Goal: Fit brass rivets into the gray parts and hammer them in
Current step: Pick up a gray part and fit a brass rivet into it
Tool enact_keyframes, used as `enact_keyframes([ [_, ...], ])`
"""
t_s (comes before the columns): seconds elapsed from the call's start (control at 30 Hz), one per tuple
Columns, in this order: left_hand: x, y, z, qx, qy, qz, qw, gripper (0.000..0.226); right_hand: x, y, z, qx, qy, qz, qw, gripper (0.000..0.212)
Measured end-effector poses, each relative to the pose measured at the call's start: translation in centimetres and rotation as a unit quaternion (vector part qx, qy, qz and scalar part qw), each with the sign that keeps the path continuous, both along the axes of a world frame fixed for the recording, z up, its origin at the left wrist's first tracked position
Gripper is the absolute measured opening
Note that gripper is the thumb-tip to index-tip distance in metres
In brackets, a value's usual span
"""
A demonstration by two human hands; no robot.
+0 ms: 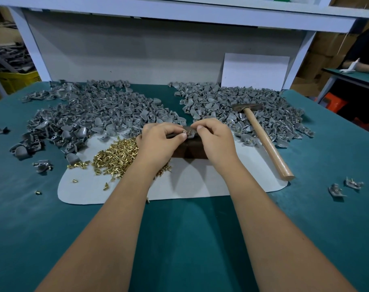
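Note:
My left hand (158,142) and my right hand (216,140) meet over a dark block (190,149) at the middle of the table. Between their fingertips sits a small gray part (191,133). My left hand pinches a brass rivet (184,132) at that part, and my right hand holds the part's right side. A heap of loose brass rivets (116,155) lies on the white mat (200,182), just left of my left wrist. The hammer (261,135), with a wooden handle, lies untouched to the right of my right hand.
Two big piles of gray parts spread across the back: one at the left (91,114), one at the right (238,106). Stray parts (345,187) lie at the right on the green table (190,239). A white board (255,70) leans at the back. Another person (362,57) sits at far right.

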State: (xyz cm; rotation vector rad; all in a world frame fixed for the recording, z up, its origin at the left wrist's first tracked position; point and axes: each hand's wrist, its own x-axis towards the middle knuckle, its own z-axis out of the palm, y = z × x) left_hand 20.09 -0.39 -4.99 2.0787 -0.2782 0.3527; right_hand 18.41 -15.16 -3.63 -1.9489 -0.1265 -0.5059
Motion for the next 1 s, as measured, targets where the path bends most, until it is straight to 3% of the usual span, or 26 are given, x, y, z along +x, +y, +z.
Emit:
enact_keyframes([
  [0.47, -0.1, 0.0, 0.1, -0.006, 0.003, -0.006, 1.0, 0.01, 0.0, 0.1, 0.0, -0.093, -0.036, -0.009, 0.995, 0.007],
  [0.7, -0.4, -0.3, 0.1, -0.015, -0.012, 0.012, 1.0, 0.012, 0.2, 1.1, 0.3, -0.178, -0.047, -0.067, 0.981, 0.01],
  [1.0, -0.5, -0.3, 0.4, -0.015, 0.01, 0.012, 1.0, 0.014, -0.2, 1.2, 0.1, -0.191, -0.061, -0.071, 0.977, 0.009],
])
